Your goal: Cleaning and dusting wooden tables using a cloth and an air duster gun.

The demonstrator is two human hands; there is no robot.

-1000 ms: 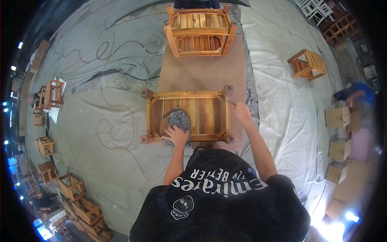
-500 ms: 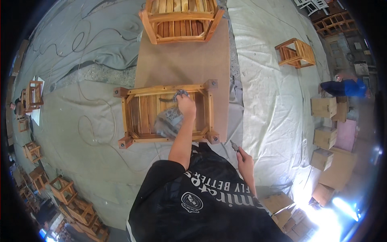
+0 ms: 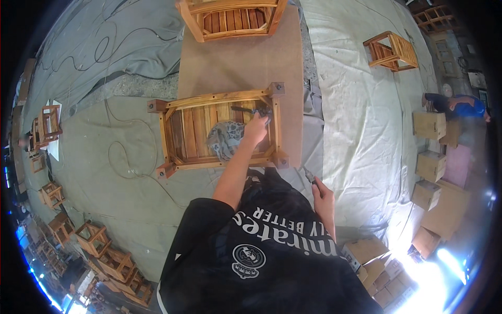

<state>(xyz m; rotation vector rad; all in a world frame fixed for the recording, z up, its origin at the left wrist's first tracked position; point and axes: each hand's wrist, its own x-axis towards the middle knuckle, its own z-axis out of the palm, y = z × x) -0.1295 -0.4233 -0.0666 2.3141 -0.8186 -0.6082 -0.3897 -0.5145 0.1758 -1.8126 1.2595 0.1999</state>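
My left hand (image 3: 256, 130) is closed on a grey patterned cloth (image 3: 224, 140), bunched at my fingers and hanging loose to the left. It works inside an upturned small wooden table or bench (image 3: 188, 131), against the slatted underside near its right end. A dark strip sticks out left of the fingers; I cannot tell whether it belongs to the cloth. Four-cornered, the piece shows a short dark block leg (image 3: 166, 170) at each corner. Lower right, beside my body, my right hand (image 3: 323, 198) grips a small tool with a grey pointed tip (image 3: 309, 176).
Brown board (image 3: 230, 68) lies beneath the piece, with another slatted wooden piece (image 3: 232, 26) at its far end. Drop cloths and a loose cord (image 3: 112, 152) cover the floor. A stool (image 3: 392, 51) stands far right, near cardboard boxes (image 3: 430, 125) and another person (image 3: 460, 106). Stools (image 3: 94, 238) line the left.
My left hand has moved right along the underside with the cloth, toward the piece's right end. My right hand still grips the tool. The whole view has shifted slightly.
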